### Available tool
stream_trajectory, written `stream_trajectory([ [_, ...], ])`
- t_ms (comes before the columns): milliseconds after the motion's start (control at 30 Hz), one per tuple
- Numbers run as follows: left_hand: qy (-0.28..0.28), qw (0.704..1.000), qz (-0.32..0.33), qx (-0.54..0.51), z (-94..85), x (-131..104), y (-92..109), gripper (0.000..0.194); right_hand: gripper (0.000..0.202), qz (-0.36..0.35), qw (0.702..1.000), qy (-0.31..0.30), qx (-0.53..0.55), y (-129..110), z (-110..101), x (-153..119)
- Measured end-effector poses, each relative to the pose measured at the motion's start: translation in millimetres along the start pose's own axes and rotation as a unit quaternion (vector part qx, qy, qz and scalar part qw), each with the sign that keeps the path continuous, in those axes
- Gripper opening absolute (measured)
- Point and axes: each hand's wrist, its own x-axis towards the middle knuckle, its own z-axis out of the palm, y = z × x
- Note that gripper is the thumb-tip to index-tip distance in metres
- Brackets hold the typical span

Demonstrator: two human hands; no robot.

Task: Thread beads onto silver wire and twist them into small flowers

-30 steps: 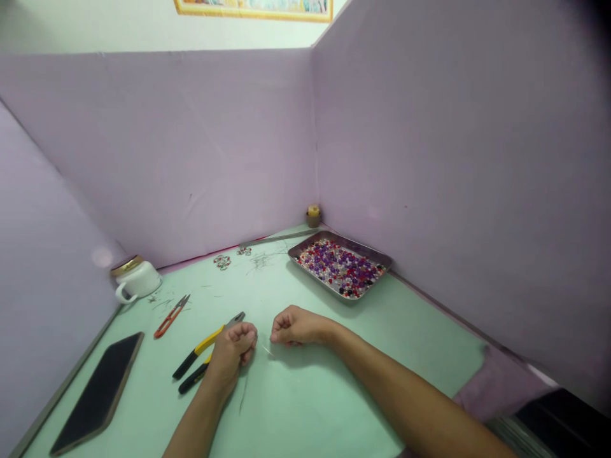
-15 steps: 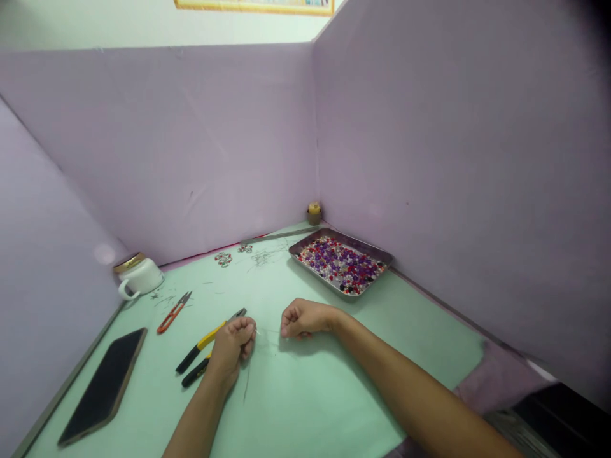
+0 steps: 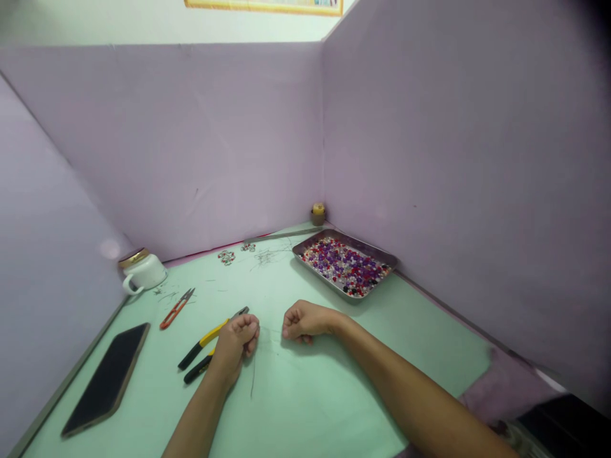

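So the left hand (image 3: 240, 337) has its thumb and fingertips pinched together on a thin wire (image 3: 252, 375), one end trailing down toward the table (image 3: 305, 401). The right hand (image 3: 305, 322) is just beside it, thumb pressed to the fingers, and a super faint strand seems to run between the two, too fine to be sure. Pliers (image 3: 203, 350) lie partly under the left hand and wrist, snips (image 3: 176, 309) farther left, and the bead tray (image 3: 353, 299) sits beyond the right hand.
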Motion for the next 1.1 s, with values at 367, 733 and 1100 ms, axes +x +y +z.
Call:
stream_trajectory([
  [367,0.008,1.000,-0.001,0.005,3.3,-2,1,0.019,0.021,-0.016,1.000,-0.008,0.016,1,1,0],
  [733,0.002,1.000,0.008,0.005,0.4,1,-4,0.020,0.022,-0.057,0.996,0.035,0.067,-6,22,3],
  [1100,0.012,1.000,0.005,0.025,2.6,2,-5,0.019,0.023,-0.047,0.994,0.039,0.089,-4,22,4],
])
